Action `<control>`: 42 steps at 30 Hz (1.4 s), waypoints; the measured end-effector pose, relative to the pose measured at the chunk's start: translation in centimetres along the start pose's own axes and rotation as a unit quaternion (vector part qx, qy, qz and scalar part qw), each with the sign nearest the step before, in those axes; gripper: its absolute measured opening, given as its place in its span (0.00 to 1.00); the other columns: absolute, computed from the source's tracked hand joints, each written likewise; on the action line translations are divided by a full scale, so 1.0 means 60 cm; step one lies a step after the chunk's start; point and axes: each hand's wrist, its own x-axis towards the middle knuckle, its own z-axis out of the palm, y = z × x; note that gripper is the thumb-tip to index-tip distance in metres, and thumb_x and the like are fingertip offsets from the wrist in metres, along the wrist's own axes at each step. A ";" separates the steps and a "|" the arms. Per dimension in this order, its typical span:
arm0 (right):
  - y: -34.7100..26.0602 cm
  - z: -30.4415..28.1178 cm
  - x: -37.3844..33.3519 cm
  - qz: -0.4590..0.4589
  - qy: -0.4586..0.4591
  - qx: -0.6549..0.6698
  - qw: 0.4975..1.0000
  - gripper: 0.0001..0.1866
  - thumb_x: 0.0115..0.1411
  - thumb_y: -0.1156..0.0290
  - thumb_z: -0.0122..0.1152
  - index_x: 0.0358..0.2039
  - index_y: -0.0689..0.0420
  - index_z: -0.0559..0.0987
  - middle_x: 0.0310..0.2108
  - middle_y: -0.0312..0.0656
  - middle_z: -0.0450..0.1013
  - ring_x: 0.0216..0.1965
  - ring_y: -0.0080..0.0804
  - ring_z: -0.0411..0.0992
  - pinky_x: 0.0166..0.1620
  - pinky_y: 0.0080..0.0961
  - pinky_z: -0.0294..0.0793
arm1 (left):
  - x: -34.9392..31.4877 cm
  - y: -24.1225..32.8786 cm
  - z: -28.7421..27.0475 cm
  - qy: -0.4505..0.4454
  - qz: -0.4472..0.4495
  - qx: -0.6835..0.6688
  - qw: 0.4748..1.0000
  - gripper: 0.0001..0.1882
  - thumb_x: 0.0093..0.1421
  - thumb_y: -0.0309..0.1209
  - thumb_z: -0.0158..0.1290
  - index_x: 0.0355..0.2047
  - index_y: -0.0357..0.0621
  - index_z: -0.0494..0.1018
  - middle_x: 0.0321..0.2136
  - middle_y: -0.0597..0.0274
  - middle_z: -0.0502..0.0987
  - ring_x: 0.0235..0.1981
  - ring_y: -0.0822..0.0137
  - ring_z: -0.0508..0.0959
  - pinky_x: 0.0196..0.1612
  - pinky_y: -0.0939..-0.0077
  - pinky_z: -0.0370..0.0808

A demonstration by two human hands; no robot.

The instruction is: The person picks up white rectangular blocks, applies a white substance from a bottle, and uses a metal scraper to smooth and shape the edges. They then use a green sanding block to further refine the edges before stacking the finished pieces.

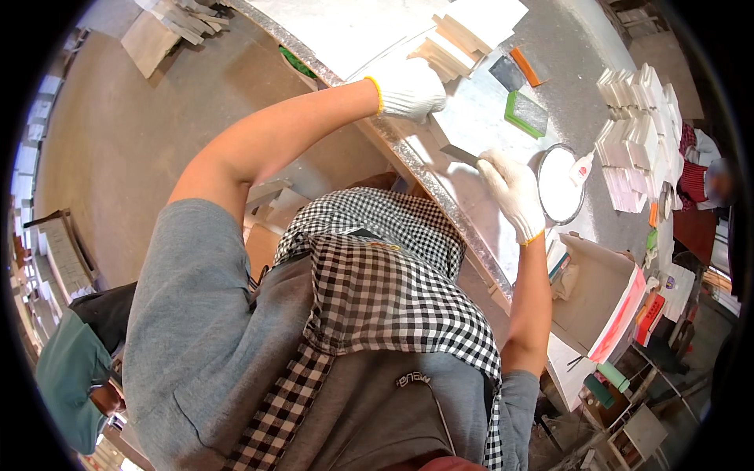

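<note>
Checked apron (385,294): nearest the camera, over your grey shirt (184,290), bulging toward the edge of the counter (577,82).
Pale panel (463,132): on the near side of the counter, between your left hand (415,88) and your right hand (509,187), reached by both.
Panel's long axis: the edge facing you slants from upper left to lower right, roughly along the counter's edge; its far outline blends into the pale surface, so you cannot tell its full length that way.
Panel's pointing: one end lies at your left hand; the other points down-right to your right hand, with the round dish (559,196) beyond.
Nearer hand: neither clearly; each is at its own end of the panel.
Left glove: curled at the upper-left end, knuckles up; the fingertips are hidden, so you cannot tell how firmly it grips.
Right glove: fingers bent together, seeming to pinch the lower-right corner.
Beyond the panel: a green-topped block (526,115), a dark pad (507,73) and an orange block (527,67), apart from both hands.
Upper side: pale wooden pieces (449,49) just past your left hand.
Right side: the dish, just beside your right hand, with a small white bottle (581,168) at its rim.
</note>
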 end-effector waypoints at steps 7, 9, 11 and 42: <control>0.013 0.026 0.003 0.050 0.047 0.099 0.993 0.11 0.68 0.63 0.58 0.39 0.58 0.81 0.26 0.37 0.73 0.28 0.24 0.69 0.35 0.23 0.69 | 0.004 -0.010 0.014 0.013 0.012 0.022 1.000 0.03 0.48 0.31 0.62 0.21 0.49 0.80 0.25 0.56 0.81 0.32 0.54 0.83 0.37 0.59 0.80; 0.000 0.036 0.014 0.042 0.048 0.098 0.993 0.11 0.69 0.64 0.59 0.38 0.58 0.80 0.24 0.33 0.70 0.27 0.20 0.66 0.33 0.21 0.67 | 0.008 -0.012 0.024 0.018 0.010 0.031 0.999 0.04 0.48 0.32 0.62 0.21 0.48 0.80 0.26 0.56 0.81 0.33 0.54 0.83 0.38 0.58 0.80; -0.011 0.038 0.020 0.042 0.040 0.090 0.994 0.10 0.68 0.63 0.59 0.38 0.58 0.80 0.23 0.33 0.70 0.26 0.20 0.65 0.32 0.21 0.67 | 0.007 -0.010 0.021 0.016 0.004 0.031 0.999 0.05 0.48 0.33 0.63 0.21 0.48 0.80 0.26 0.56 0.82 0.33 0.54 0.83 0.39 0.58 0.79; -0.008 0.146 -0.152 0.202 0.294 0.374 0.856 0.10 0.72 0.69 0.53 0.44 0.62 0.76 0.29 0.34 0.77 0.25 0.13 0.65 0.29 0.15 0.66 | -0.020 0.067 -0.035 -0.014 -0.002 -0.214 0.977 0.13 0.58 0.41 0.64 0.31 0.44 0.79 0.23 0.55 0.77 0.27 0.58 0.78 0.34 0.63 0.74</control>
